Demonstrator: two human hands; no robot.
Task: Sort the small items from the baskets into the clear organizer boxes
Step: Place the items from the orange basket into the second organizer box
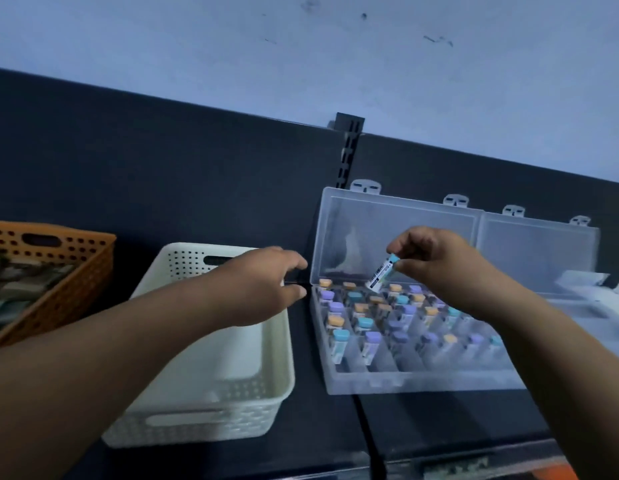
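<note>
A clear organizer box (415, 382) lies open on the dark shelf, its lid leaning against the back panel. Its compartments hold several small tubes with orange, purple and teal caps. My right hand (446, 265) hovers over the far rows and pinches a teal-capped tube (382, 276) with a white barcode label, tilted with its cap up. My left hand (263, 284) reaches over the white perforated basket (204, 403), fingers spread near the box's left corner, holding nothing. The basket's floor looks bare where it shows.
An orange perforated basket (58, 258) with greyish items stands at the far left. A second clear organizer box (540, 251) stands open to the right, with white packets (585, 289) by it. The shelf's front edge (439, 455) runs along the bottom.
</note>
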